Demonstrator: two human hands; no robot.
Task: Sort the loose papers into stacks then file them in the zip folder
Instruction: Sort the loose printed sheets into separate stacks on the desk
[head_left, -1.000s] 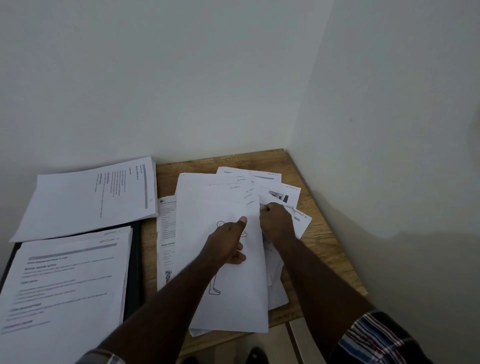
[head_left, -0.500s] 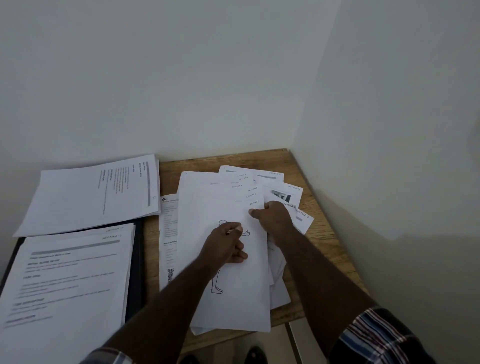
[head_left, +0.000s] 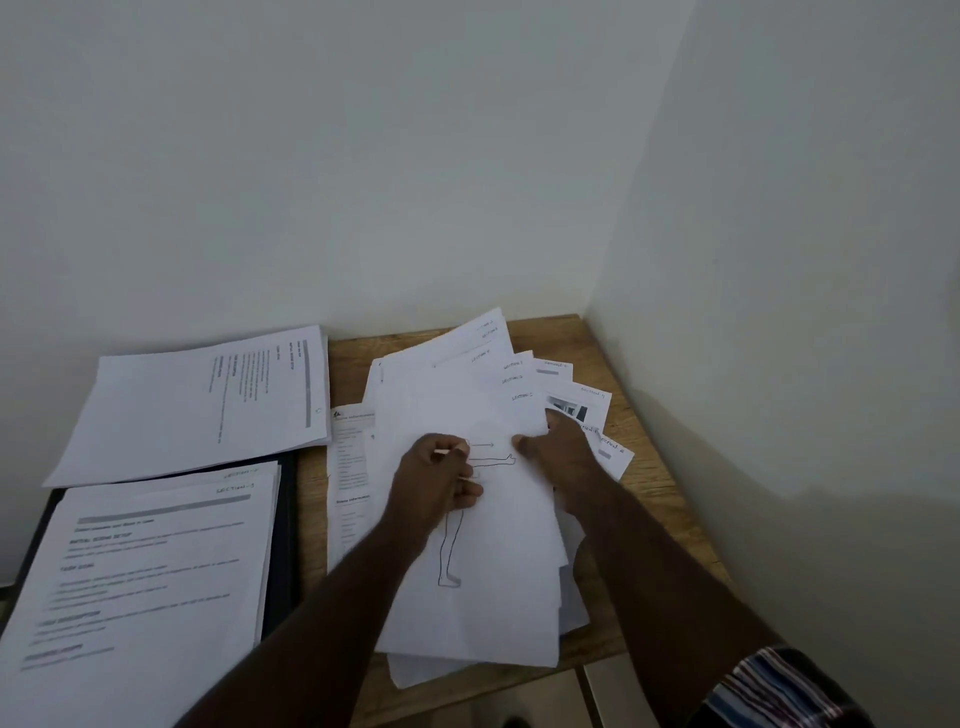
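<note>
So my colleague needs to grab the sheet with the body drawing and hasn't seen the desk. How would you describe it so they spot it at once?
On the wooden table in the wall corner, look at the fanned pile of white papers on its right half. The sheet with the outline figure drawing is its top one, under the left hand; the sheets around it show only text or a photo.

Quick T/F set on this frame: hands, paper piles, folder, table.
1. Both hands are on the fanned pile. True.
2. The top sheet shows a line-drawn figure. True.
3. The dark folder lies at the table's right edge. False: it is on the left, under a printed stack.
4. The table is metal. False: wood.
5. A second stack lies behind the folder, by the wall. True.
</note>
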